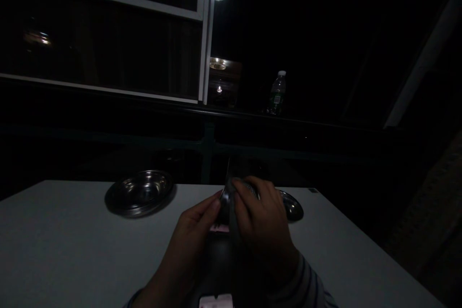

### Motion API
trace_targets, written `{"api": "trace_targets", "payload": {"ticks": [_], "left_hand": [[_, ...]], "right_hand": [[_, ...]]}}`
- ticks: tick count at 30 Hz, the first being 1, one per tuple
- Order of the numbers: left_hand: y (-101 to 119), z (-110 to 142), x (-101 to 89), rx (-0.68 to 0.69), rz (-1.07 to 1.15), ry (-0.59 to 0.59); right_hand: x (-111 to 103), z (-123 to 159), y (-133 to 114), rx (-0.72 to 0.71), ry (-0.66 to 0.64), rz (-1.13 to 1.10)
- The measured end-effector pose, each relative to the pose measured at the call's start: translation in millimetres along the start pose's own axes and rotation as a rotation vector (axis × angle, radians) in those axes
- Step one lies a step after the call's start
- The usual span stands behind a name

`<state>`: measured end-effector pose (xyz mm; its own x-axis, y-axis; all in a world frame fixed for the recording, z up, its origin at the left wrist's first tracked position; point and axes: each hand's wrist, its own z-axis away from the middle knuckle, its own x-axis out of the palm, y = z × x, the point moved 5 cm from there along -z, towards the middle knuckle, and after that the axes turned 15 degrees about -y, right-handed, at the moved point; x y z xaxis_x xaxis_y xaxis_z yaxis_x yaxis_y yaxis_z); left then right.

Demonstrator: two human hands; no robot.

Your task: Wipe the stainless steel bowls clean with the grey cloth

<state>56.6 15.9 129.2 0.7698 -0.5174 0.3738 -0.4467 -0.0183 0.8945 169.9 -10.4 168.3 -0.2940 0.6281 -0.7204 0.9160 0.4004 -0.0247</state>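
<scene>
Two bare hands are working over a pale desk (65,240) in dim light, seen from the person's head. The right hand (262,216), coming from a striped sleeve (306,281), is curling closed around a shiny steel dish (226,200), which is tilting on edge above the desk. The left hand (189,237) is pressing its fingertips against the dish's near edge. The view is poor, but the dish is probably shallow. It seems light, stiff and slippery, so its rim looks like the surest place to hold. A wider steel bowl (140,193) is resting on the desk to the left, a second steel bowl (291,206) is sitting just beyond the right hand, and a plastic water bottle (277,94) is standing on a far ledge.
</scene>
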Motion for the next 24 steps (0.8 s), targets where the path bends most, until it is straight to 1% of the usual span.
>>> {"api": "trace_targets", "payload": {"ticks": [2,4,6,8,11,13,15,17,19,21,24], "left_hand": [[-1.4,-0.9,0.4,-0.009,0.024,0.006],[-1.2,-1.9,-1.4,0.002,0.056,0.023],[-1.1,-2.4,-3.8,0.007,0.086,0.04],[-2.1,-2.5,-3.8,-0.004,0.099,0.028],[-6.3,-2.1,0.2,-0.041,0.089,-0.03],[-9.4,-2.0,1.7,-0.07,0.084,-0.048],[-10.4,-2.2,0.6,-0.079,0.095,-0.04],[-8.8,-2.6,-1.8,-0.063,0.114,-0.029],[-6.7,-2.5,-3.6,-0.047,0.119,-0.018],[-6.4,-2.0,-3.6,-0.059,0.105,-0.015],[-7.8,-1.3,-0.5,-0.09,0.087,-0.032]], "right_hand": [[0.9,0.3,-0.1,-0.019,-0.028,-0.011],[3.0,1.4,-7.2,-0.083,-0.035,0.041],[5.4,2.1,-13.2,-0.119,-0.028,0.095],[6.6,1.3,-11.6,-0.089,-0.037,0.094],[6.1,-0.5,2.1,0.014,-0.091,0.008],[5.4,-0.6,7.5,0.034,-0.13,-0.041],[5.8,-0.1,3.8,-0.022,-0.16,-0.035],[5.5,0.6,-4.0,-0.09,-0.14,0.022],[5.1,0.4,-7.8,-0.11,-0.11,0.06],[4.7,-0.7,-3.5,-0.063,-0.102,0.048],[4.6,-1.2,6.8,0.023,-0.127,0.001]]}}
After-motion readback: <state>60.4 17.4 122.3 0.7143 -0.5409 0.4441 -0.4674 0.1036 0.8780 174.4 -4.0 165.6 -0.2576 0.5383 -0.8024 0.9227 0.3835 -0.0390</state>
